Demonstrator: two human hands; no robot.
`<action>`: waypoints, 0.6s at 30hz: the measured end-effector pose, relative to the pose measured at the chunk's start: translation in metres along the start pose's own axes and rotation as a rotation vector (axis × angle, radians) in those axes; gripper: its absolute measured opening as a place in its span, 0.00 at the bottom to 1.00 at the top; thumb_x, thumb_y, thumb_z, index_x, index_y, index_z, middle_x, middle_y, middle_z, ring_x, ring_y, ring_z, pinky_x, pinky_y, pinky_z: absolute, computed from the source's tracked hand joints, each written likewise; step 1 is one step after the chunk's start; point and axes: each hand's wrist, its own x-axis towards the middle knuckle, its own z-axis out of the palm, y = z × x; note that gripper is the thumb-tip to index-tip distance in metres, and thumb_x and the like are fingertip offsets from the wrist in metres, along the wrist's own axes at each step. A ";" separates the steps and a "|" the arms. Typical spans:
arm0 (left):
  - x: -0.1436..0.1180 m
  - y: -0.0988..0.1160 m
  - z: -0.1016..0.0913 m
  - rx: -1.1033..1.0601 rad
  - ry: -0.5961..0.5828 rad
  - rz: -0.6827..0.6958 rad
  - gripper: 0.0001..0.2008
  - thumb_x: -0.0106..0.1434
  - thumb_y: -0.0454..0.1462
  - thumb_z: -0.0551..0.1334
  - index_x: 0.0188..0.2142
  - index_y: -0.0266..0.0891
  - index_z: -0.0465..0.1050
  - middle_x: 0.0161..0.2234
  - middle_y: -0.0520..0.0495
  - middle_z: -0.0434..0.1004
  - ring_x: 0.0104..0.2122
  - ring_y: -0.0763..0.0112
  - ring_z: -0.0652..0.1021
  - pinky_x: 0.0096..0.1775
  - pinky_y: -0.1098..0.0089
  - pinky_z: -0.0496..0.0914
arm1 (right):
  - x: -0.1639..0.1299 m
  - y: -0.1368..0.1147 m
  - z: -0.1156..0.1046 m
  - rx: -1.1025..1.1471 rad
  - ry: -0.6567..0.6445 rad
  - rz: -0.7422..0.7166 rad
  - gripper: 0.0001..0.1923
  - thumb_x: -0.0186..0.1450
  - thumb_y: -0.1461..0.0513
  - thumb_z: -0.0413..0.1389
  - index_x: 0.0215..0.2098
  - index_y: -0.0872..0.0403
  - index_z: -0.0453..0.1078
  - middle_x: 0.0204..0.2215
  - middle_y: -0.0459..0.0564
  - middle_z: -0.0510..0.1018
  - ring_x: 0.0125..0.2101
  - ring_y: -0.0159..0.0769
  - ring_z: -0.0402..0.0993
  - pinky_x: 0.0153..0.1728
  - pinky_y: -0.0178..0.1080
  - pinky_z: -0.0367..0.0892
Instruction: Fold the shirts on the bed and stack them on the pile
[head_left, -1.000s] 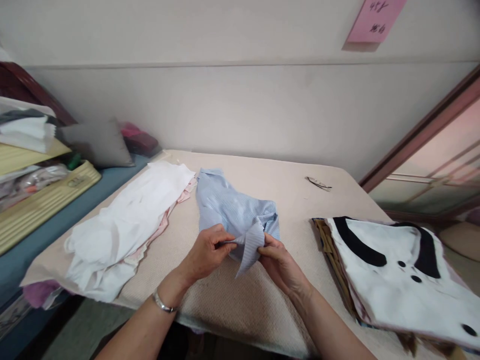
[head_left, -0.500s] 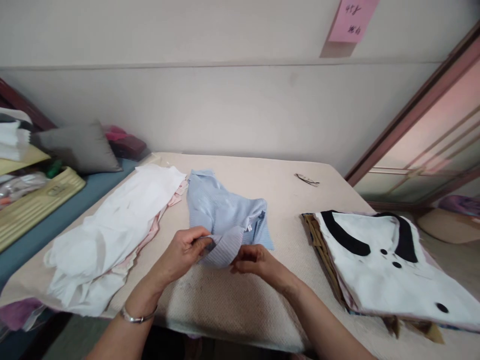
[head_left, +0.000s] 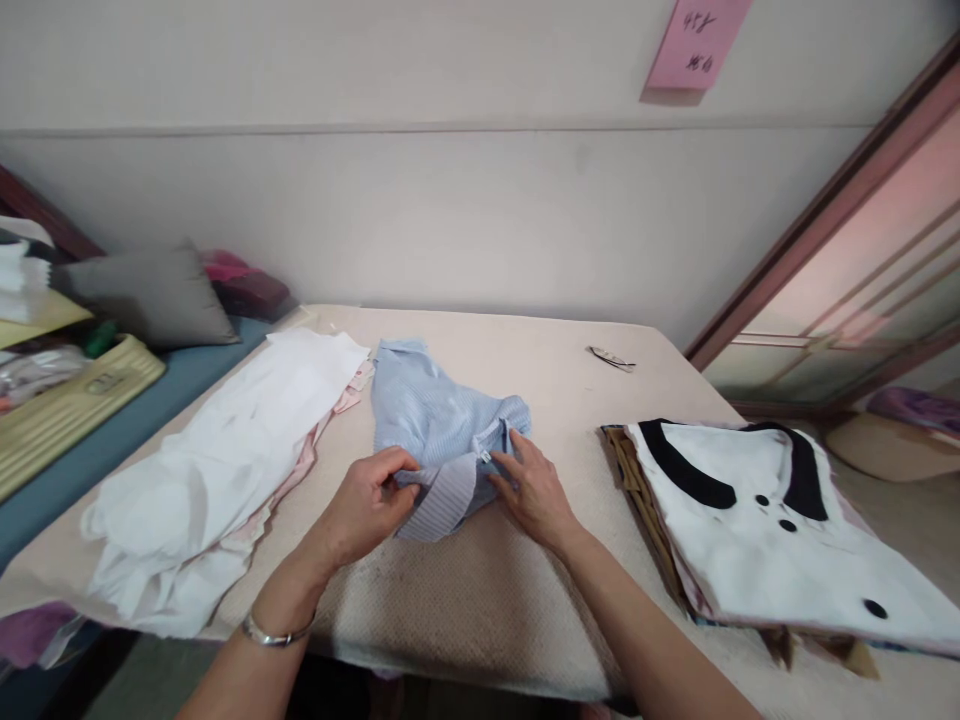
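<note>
A light blue, finely striped shirt (head_left: 435, 410) lies crumpled on the padded table, its near edge turned back to show a paler striped underside. My left hand (head_left: 375, 505) pinches the shirt's near left edge between thumb and fingers; a silver bracelet sits on that wrist. Over the right side of the shirt rests my right hand (head_left: 529, 490), fingers apart and touching the cloth beside a small white label (head_left: 484, 457). Its fingertips partly overlap the fabric there.
A white garment pile (head_left: 217, 450) with pink cloth beneath lies left. On the right is a folded stack topped by a white garment with black collar (head_left: 795, 560). Eyeglasses (head_left: 611, 358) rest at the back of the table (head_left: 555, 350). A wall stands behind.
My right hand has moved up from the shirt's near edge to the area by the label, its fingers spreading. My left hand keeps its pinch in nearly the same place.
</note>
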 end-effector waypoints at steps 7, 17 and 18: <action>0.000 -0.003 0.001 0.030 -0.024 0.055 0.08 0.61 0.32 0.59 0.34 0.40 0.77 0.31 0.50 0.74 0.34 0.70 0.72 0.36 0.71 0.62 | 0.001 -0.004 -0.006 -0.031 -0.050 0.149 0.22 0.72 0.52 0.52 0.59 0.54 0.68 0.64 0.62 0.65 0.61 0.50 0.64 0.55 0.50 0.64; 0.004 -0.058 -0.028 0.000 0.310 -0.270 0.12 0.63 0.44 0.61 0.38 0.41 0.80 0.29 0.50 0.79 0.31 0.66 0.76 0.35 0.69 0.67 | -0.022 -0.060 -0.018 -0.054 -0.022 -0.048 0.12 0.74 0.62 0.47 0.41 0.55 0.72 0.43 0.58 0.76 0.42 0.42 0.71 0.44 0.41 0.64; 0.004 -0.062 -0.031 -0.011 0.343 -0.299 0.13 0.63 0.45 0.62 0.37 0.40 0.80 0.26 0.51 0.78 0.28 0.66 0.75 0.33 0.69 0.67 | -0.029 -0.069 -0.016 -0.060 -0.079 -0.115 0.11 0.73 0.64 0.47 0.39 0.55 0.71 0.41 0.57 0.76 0.40 0.41 0.71 0.41 0.41 0.63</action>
